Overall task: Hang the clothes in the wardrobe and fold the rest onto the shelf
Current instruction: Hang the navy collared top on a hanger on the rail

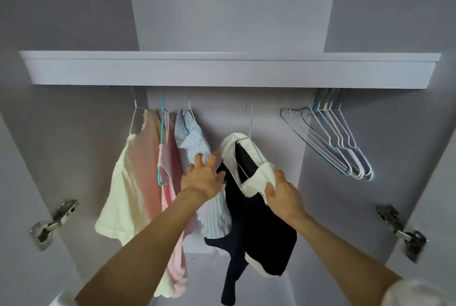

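Both hands at a black top with a white collar, hung inside the wardrobe.

The black top point(249, 207) hangs from a thin hanger point(250, 130) below the shelf point(222, 71), its long axis running down and slightly toward the viewer, collar uppermost. The right hand point(281, 194) pinches the white collar between thumb and curled fingers; the left hand point(203, 175) lies with fingers spread and fairly straight, pressing where the black top meets the striped shirt point(195, 147) just beside it. Further left hang a pink top point(170, 177) and a cream top point(133, 177) (all close together, cloth touching). To the right of the black top the back wall shows bare as far as a bunch of empty hangers point(330, 140), well apart. Metal hinges point(54, 221) sit on both side walls.
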